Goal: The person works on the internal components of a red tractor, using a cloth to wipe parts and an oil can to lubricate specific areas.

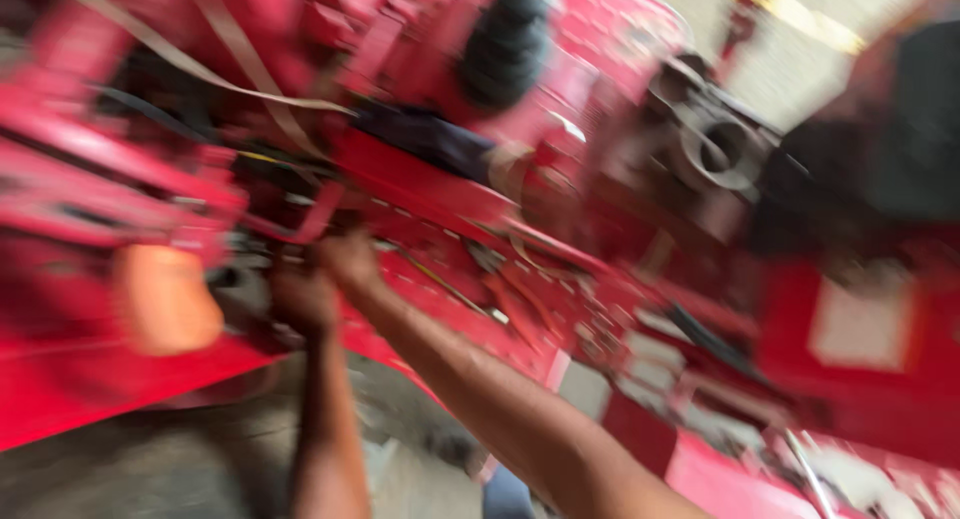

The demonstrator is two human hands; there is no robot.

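Both hands, the left hand and right hand, reached into the red machine frame beside an orange lamp. Blur hid how their fingers closed. Steadying each grip seemed wise before pulling.

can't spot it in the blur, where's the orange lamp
Head view, far left: the orange lamp sits on the red machine, just left of the left hand.

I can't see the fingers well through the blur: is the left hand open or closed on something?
Cannot tell. The left hand is up against the red machine beside the right hand, but blur hides its fingers.
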